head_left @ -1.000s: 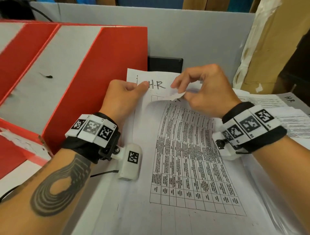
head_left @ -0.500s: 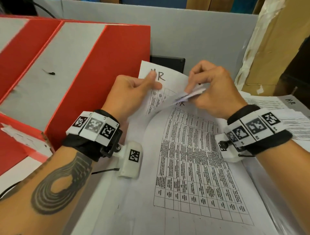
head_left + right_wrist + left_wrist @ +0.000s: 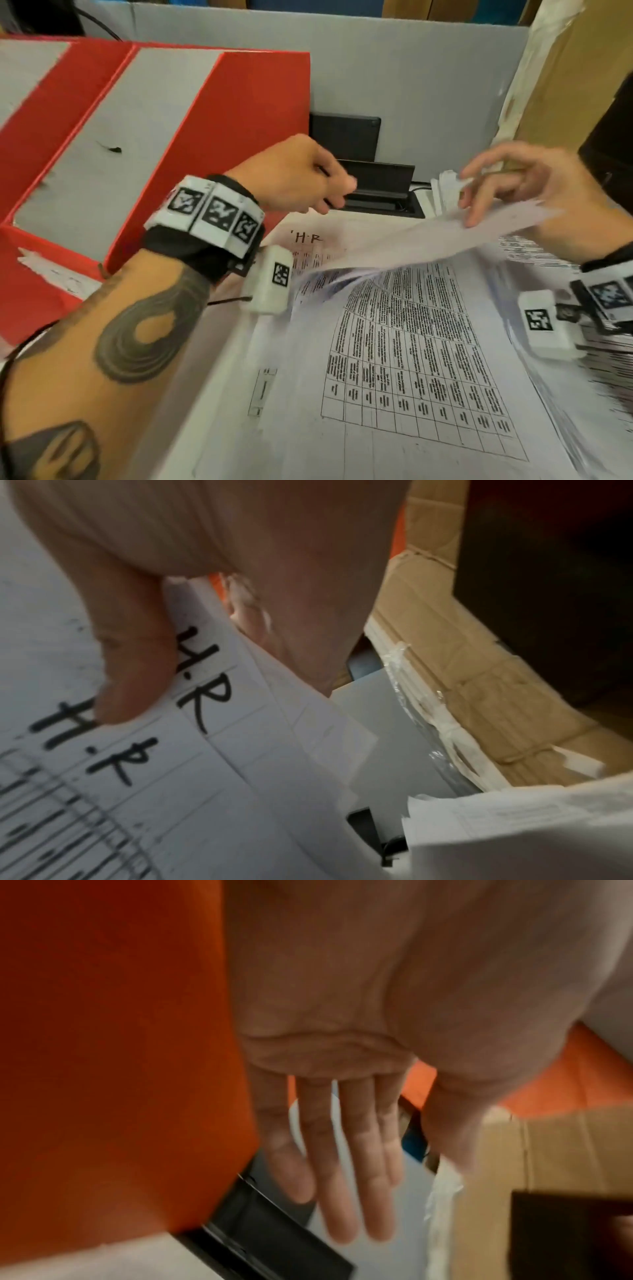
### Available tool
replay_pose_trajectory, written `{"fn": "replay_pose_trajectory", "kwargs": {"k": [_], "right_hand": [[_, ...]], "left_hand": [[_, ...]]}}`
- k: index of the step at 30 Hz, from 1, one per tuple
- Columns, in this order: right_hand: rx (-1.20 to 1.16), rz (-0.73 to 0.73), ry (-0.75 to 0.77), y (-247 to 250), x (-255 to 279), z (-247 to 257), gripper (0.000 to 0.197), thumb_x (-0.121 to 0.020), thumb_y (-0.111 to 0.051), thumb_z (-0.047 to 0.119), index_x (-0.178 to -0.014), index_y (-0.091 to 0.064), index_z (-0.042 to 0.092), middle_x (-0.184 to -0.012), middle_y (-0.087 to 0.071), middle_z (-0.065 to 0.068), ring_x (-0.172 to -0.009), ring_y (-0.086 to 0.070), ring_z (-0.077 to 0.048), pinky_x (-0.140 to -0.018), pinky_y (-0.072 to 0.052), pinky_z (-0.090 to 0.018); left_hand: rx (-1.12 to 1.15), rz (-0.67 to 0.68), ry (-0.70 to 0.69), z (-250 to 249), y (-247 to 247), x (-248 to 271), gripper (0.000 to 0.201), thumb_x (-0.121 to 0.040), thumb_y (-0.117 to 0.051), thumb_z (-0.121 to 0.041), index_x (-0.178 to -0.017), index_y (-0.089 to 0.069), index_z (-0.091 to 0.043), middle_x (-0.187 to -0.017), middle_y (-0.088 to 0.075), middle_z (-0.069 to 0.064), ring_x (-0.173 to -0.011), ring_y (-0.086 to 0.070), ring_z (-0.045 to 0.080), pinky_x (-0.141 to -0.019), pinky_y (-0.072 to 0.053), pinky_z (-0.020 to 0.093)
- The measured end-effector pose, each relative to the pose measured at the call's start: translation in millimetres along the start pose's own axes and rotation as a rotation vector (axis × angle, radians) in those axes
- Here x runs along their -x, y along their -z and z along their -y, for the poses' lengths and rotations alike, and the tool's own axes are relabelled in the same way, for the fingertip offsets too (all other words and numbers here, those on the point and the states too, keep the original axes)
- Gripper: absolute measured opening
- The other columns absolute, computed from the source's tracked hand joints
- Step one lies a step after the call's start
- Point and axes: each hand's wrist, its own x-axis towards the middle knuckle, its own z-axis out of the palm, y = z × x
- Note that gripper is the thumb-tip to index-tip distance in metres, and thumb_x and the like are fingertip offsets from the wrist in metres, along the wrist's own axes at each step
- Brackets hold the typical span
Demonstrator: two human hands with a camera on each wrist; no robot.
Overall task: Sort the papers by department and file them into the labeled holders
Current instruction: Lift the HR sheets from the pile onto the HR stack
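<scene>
A stack of printed papers lies on the table in front of me, its top sheet a table of text. My right hand pinches the top edge of a few lifted sheets and holds them up to the right. In the right wrist view its thumb presses on sheets marked "H.R". Another sheet marked "H.R" shows under the lifted ones. My left hand hovers above the stack's far left corner, beside the red holders. Its fingers are straight and hold nothing.
A black socket box sits behind the stack against the grey partition. A cardboard box stands at the right. More printed papers lie to the right of the stack.
My left hand let go of the "H.R" sheet and rose toward the back. My right hand carried the lifted sheets up and to the right, uncovering the sheet below.
</scene>
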Motion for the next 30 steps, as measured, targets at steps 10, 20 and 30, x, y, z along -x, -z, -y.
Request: {"fn": "replay_pose_trajectory", "kwargs": {"k": [10,20,30], "right_hand": [[0.202,0.069,-0.004,18.1,17.2,16.3,0.046,-0.065,-0.088,0.055,-0.088,-0.081,0.016,-0.090,-0.080,-0.006,-0.093,-0.076,-0.033,-0.087,-0.061,-0.050],[0.059,0.090,0.016,26.9,21.7,9.2,0.034,-0.065,-0.086,0.062,-0.082,-0.083,0.033,-0.105,-0.079,-0.002,-0.106,-0.074,-0.020,-0.089,-0.055,-0.019],[0.253,0.102,-0.052,18.2,7.8,8.3,0.023,-0.072,-0.081,0.026,-0.091,-0.082,0.015,-0.094,-0.081,-0.001,-0.095,-0.076,-0.019,-0.092,-0.059,-0.042]], "left_hand": [[-0.912,0.297,0.251,-3.4,-12.0,-78.1,0.037,-0.085,-0.077,-0.047,-0.105,-0.078,-0.016,-0.099,-0.076,0.000,-0.096,-0.072,0.023,-0.089,-0.060,0.039],[-1.236,0.529,0.295,24.1,-32.8,-94.9,0.043,-0.079,-0.079,-0.057,-0.077,-0.071,-0.014,-0.083,-0.070,0.001,-0.081,-0.066,0.023,-0.075,-0.055,0.031],[-1.167,0.308,0.198,17.1,-16.5,-88.1,0.009,-0.088,-0.076,-0.021,-0.092,-0.074,-0.013,-0.095,-0.075,0.003,-0.082,-0.066,0.020,-0.073,-0.058,0.034]]}}
